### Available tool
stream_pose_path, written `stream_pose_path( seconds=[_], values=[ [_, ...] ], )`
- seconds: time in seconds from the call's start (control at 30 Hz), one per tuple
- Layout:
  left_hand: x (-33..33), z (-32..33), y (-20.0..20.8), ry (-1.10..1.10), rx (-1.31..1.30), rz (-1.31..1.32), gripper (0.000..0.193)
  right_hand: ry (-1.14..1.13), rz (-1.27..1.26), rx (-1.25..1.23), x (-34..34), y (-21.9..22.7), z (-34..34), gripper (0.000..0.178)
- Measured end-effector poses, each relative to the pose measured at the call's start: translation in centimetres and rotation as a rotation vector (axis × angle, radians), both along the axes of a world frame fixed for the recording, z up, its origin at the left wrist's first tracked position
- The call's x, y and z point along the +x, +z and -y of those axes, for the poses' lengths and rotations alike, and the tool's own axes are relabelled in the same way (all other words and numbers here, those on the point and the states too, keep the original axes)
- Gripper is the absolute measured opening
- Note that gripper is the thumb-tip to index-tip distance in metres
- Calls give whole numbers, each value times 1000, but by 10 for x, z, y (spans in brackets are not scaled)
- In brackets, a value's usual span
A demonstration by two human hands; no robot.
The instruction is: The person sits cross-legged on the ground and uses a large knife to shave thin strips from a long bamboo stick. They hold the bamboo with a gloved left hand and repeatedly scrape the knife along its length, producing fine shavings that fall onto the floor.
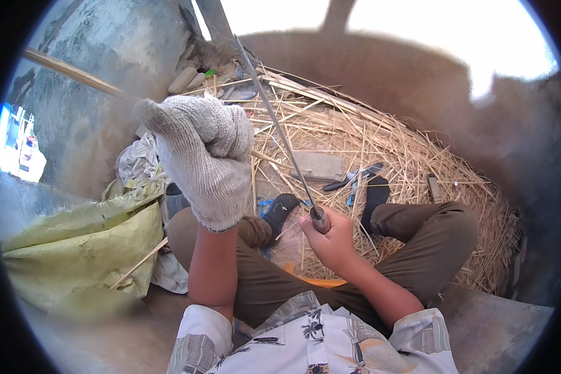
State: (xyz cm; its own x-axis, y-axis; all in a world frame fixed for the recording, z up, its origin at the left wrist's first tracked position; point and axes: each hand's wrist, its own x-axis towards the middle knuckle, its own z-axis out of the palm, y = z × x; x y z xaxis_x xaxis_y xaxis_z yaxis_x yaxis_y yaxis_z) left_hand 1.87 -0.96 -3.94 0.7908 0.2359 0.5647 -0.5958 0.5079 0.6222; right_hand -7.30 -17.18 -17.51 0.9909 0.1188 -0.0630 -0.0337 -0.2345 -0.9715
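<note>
My left hand (202, 156), in a white knitted glove, is raised at the centre left and closed around a thin bamboo strip (75, 73). One long end of the strip reaches up to the far left; a short end seems to come out at the glove's right side. Bare, my right hand (335, 242) grips the short handle of a long, narrow knife (273, 115) low in the middle. Its blade points up and away, passing to the right of the glove in the picture. Whether blade and strip touch cannot be made out.
Pale split strips and shavings (411, 156) cover the floor beyond my crossed legs. A grey brick (318, 166) lies between my feet and the pile, with dark-handled pliers (353, 177) beside it. A yellow-green sack (84, 246) slumps at the left, near a wall (118, 43).
</note>
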Motion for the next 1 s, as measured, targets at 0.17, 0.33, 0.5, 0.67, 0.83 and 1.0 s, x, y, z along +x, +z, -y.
stream_pose_path(
  seconds=[0.17,0.33,0.5,0.67,0.83,1.0],
  values=[
    [-1,3,-1,33,61,-21,55,-27,-86,40,-3,-37,-10,17],
    [-2,-1,-2,53,123,-5,56,0,-287,-45,0,-46,-13,18],
    [0,-3,-2,6,85,4,58,87,-675,260,11,-23,1,18],
    [1,1,0,45,135,2,59,-173,-224,289,2,-19,-9,28],
    [-5,9,3,128,158,-44,60,-116,-40,-1,12,-80,-20,25],
    [-2,0,-2,50,129,-38,61,-234,-304,-7,24,-142,-14,23]
  ],
)
